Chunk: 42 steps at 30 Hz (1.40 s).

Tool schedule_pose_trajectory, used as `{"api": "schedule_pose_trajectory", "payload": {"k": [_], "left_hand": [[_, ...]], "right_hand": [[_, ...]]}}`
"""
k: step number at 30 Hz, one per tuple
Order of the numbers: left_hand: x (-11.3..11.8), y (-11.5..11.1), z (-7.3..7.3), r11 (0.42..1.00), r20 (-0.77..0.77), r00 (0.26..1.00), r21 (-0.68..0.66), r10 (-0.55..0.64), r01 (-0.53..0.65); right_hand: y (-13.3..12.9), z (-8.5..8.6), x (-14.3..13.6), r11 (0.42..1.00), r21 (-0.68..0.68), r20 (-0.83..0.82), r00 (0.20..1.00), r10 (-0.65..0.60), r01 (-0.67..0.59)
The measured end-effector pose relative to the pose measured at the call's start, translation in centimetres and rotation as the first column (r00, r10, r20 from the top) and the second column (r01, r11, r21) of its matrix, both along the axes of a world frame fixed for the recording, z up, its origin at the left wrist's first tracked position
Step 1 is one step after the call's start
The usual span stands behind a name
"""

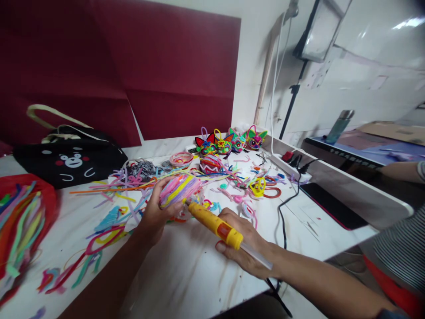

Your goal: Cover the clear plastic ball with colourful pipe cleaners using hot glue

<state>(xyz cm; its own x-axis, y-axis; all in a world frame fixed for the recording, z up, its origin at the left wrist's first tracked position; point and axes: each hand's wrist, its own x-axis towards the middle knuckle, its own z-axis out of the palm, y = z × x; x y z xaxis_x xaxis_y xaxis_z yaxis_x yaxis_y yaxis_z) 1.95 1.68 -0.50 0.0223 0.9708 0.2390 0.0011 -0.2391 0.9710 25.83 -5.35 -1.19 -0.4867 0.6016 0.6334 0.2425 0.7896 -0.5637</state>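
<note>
Fingers of my left hand (156,208) are wrapped round a ball covered in pink, yellow and purple pipe cleaners (181,189), held above the white table. My right hand (244,241) grips a yellow hot glue gun (215,223), with a clear glue stick (257,254) jutting from its back end. The gun's nozzle points at the lower right side of the ball; whether it touches is too blurred to tell. Loose pipe cleaners (109,237) lie left of my left hand. Behind the ball sits a red striped one (210,164).
Several colourful eared ornaments (239,141) stand against the back wall. A black bag (76,159) and a red bag of pipe cleaners (49,199) are at the left. To the right are a phone (332,206), a power strip (292,168) and a black cord (282,217). Another person's arm (401,172) shows far right.
</note>
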Motion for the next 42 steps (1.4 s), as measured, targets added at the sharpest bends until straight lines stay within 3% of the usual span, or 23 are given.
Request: {"api": "schedule_pose_trajectory", "payload": {"k": [24, 42], "left_hand": [[-0.5, 0.4, -0.5, 1.0, -0.005, 1.0, -0.011, -0.01, 0.01], [-0.2, 0.1, 0.0, 1.0, -0.032, 0.999, -0.005, 0.029, -0.029]], "right_hand": [[0.0, -0.5, 0.1, 0.997, 0.028, 0.048, 0.997, -0.066, 0.065], [0.1, -1.1, 0.1, 0.99, 0.095, 0.065, 0.992, -0.112, 0.106]]}}
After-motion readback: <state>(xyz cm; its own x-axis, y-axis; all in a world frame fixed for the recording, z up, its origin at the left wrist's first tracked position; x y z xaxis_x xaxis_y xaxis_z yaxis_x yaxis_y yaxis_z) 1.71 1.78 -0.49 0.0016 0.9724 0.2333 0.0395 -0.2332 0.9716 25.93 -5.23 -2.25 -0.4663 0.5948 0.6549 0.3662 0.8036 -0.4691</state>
